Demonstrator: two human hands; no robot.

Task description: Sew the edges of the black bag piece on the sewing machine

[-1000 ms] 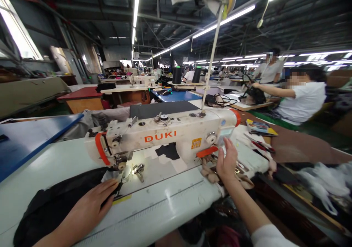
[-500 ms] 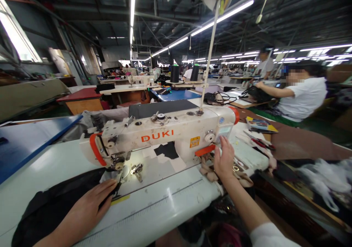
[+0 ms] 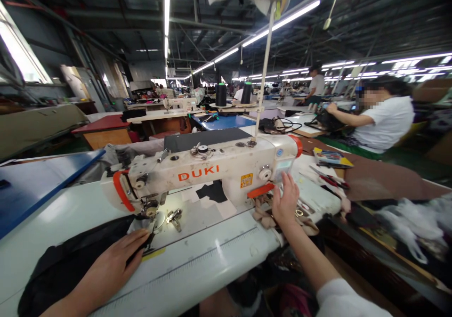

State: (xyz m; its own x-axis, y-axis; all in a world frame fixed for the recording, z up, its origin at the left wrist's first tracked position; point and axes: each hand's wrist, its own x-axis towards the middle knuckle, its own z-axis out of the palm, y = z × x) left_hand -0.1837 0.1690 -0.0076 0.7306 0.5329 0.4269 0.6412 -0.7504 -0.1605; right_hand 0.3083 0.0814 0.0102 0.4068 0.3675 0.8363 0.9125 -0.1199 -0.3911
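My left hand (image 3: 115, 260) lies on a black fabric piece (image 3: 63, 260), fingers stretched out, with the fingertips beside the presser foot of a white sewing machine (image 3: 229, 166). A light greyish patch of material (image 3: 138, 224) shows at the fabric's edge by the foot. Part of the fabric is hidden under that hand. My right hand (image 3: 286, 200) is raised at the machine's right end, its fingers apart and its tips at the control panel (image 3: 283, 166). Whether they press it I cannot tell. Beige fabric strips (image 3: 263, 213) lie just below this hand.
A metal attachment (image 3: 174, 217) sits on the machine bed, right of the needle. Scissors (image 3: 328, 178) and a yellow-edged box (image 3: 332, 158) lie to the right. Black thread cones (image 3: 221, 94) stand behind. A person in a white shirt (image 3: 384, 124) works at the right.
The view has shifted slightly. My right hand's fingers have moved a little at the control panel. My left hand stays on the black fabric. A person in the background has moved left.
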